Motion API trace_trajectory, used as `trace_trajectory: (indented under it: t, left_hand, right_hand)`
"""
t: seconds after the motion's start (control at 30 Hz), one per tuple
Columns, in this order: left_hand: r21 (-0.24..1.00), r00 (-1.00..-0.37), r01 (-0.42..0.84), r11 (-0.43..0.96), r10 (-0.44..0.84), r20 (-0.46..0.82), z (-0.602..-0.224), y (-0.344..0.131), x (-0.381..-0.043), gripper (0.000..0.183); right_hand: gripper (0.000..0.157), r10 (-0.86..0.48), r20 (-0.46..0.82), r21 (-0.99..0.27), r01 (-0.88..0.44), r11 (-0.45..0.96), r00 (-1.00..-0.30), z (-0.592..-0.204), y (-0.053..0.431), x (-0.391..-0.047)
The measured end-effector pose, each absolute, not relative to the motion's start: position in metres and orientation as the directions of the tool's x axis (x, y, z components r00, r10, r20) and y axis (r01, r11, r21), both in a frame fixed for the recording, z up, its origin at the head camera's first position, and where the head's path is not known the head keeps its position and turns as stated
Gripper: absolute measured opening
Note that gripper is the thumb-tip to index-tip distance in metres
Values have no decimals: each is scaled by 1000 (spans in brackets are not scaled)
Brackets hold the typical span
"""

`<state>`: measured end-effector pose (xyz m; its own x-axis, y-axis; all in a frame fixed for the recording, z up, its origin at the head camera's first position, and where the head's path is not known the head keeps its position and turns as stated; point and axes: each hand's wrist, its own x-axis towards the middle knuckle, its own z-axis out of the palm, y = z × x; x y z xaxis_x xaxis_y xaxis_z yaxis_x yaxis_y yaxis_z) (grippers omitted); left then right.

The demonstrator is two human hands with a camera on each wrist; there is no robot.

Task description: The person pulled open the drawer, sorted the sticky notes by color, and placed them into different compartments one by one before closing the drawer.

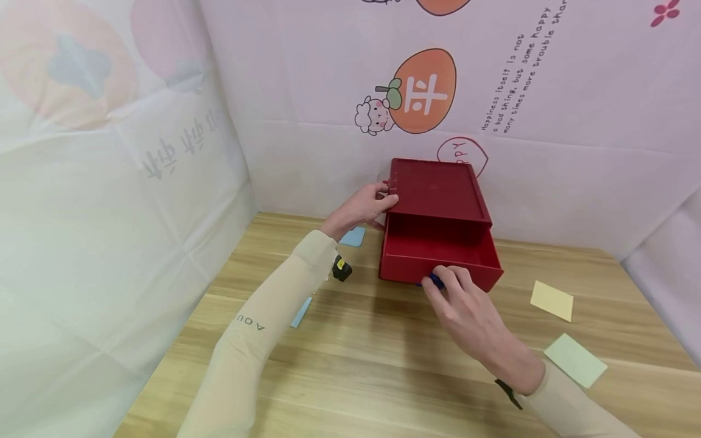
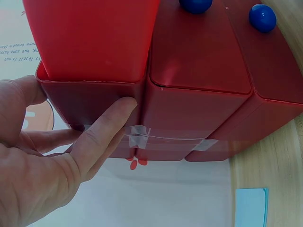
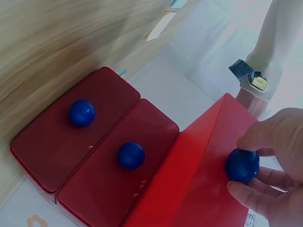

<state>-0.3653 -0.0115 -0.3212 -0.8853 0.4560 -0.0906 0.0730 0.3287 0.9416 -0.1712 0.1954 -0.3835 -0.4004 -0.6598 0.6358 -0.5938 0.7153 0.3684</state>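
- Red cabinet [image 1: 438, 188] sat on the table [image 1: 350, 371], top drawer [image 1: 402, 267] pulled out, red floor showing tbh.
- Other 2 drawers [image 3: 154, 125] were pushed in.
- R hand [image 1: 465, 307] had its blue knob [image 3: 242, 165] pinched btwn thumb + fingers.
- L hand [image 1: 366, 204], fingers apart, rested on cabinet's side.

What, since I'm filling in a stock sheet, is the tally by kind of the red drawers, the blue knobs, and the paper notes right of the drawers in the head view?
Red drawers: 3
Blue knobs: 3
Paper notes: 2
Total: 8
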Motion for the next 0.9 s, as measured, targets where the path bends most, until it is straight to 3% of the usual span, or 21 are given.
trace_trajectory:
  t: [0.2,0.43,0.9]
  left_hand:
    - [944,-887,65,322,452,-93,-322,-13,-365,60]
    - [937,-886,60,343,451,-108,-322,-13,-365,61]
    - [939,-883,65,339,458,-104,-323,-13,-367,62]
  right_hand:
    - [36,-621,711,322,-633,704,-330,-377,194,-175]
    - [41,-554,780,208,-715,667,-290,-365,199,-176]
    - [37,-484,847,200,-712,673,-220,-342,230,-175]
